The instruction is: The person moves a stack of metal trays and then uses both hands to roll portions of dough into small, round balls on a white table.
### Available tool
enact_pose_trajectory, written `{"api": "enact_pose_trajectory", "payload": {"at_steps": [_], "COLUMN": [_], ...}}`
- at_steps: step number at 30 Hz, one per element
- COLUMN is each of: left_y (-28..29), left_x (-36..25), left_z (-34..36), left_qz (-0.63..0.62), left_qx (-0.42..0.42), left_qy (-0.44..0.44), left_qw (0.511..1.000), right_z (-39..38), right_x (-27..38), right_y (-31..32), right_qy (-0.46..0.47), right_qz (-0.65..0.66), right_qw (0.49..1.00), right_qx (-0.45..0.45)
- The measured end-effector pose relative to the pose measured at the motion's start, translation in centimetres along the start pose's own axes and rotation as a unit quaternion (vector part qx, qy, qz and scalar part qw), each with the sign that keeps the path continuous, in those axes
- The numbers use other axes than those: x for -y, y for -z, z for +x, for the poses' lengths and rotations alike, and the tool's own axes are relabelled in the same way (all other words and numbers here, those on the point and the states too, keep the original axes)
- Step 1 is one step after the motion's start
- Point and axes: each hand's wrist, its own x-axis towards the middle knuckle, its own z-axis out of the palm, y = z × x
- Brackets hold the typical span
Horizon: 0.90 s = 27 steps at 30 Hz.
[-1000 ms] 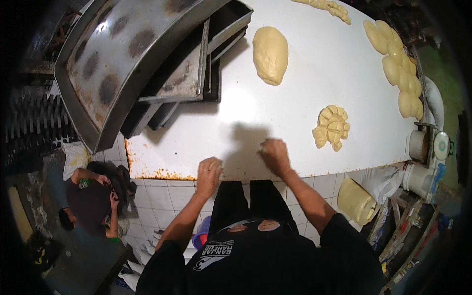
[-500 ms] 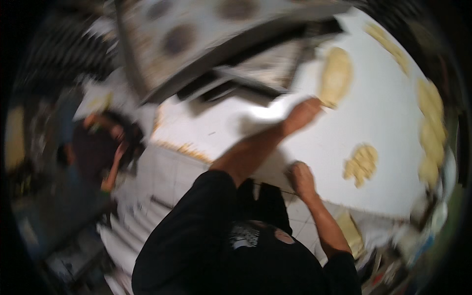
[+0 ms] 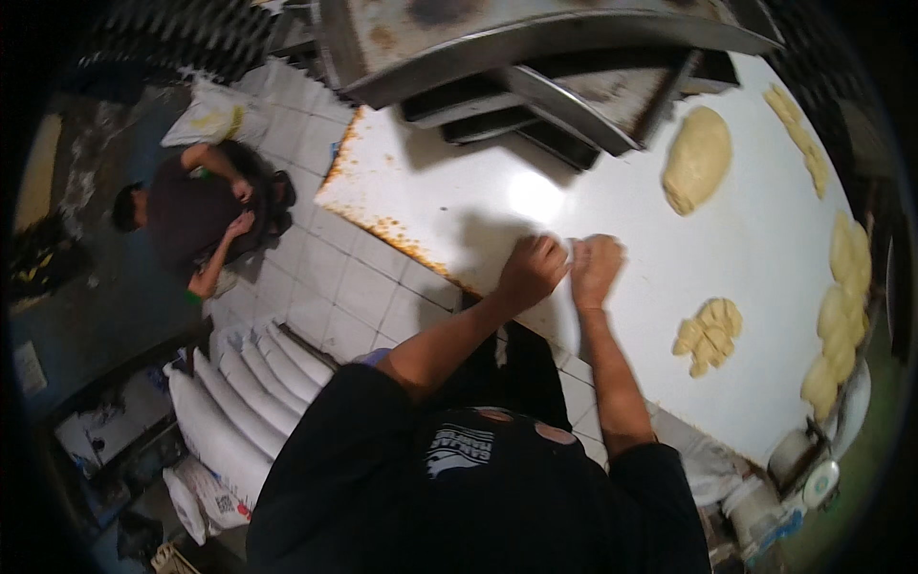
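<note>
Close together above the near edge of the white table (image 3: pixel 765 258) are my two hands. My left hand (image 3: pixel 535 271) is closed, its fingers curled. Right beside it my right hand (image 3: pixel 595 271) is closed too, fingers bent down. What they hold, if anything, is hidden by the fingers. Beyond my right hand lies a large oval lump of pale yellow dough (image 3: pixel 698 158). Nearer, to the right, sits a small pile of cut dough pieces (image 3: pixel 710 335). Shaped dough pieces (image 3: pixel 840 311) line the table's right edge, with a thin row of dough (image 3: pixel 799 139) farther back.
Stacked metal trays (image 3: pixel 574 48) cover the table's far side. On the left a person (image 3: pixel 206 210) crouches on the tiled floor, near a sack (image 3: pixel 215 120). Several white sacks (image 3: pixel 229 392) stand at lower left. A weighing scale (image 3: pixel 820 483) is at the right corner.
My left hand has come back from the near end of the dough lump to beside my right hand. My right hand has moved forward. The view has shifted.
</note>
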Motion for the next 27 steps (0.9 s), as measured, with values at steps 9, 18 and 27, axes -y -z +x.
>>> {"api": "enact_pose_trajectory", "payload": {"at_steps": [9, 18, 27], "left_y": [1.2, 1.3, 6.5], "left_x": [0.6, 4.2, 1.8], "left_z": [1.5, -2.8, -7.9], "left_qz": [0.013, 0.135, -0.097], "left_qx": [0.011, -0.043, -0.099], "left_qy": [0.192, 0.109, 0.048], "left_qw": [0.981, 0.984, 0.989], "right_z": [-0.2, -0.5, 2.2], "right_x": [-0.2, -0.1, 6.0], "right_y": [1.9, 4.0, 8.4], "right_qy": [0.031, 0.014, -0.014], "right_qz": [0.07, 0.027, 0.13], "right_qw": [0.997, 0.997, 0.955], "right_qx": [0.014, 0.075, 0.265]}}
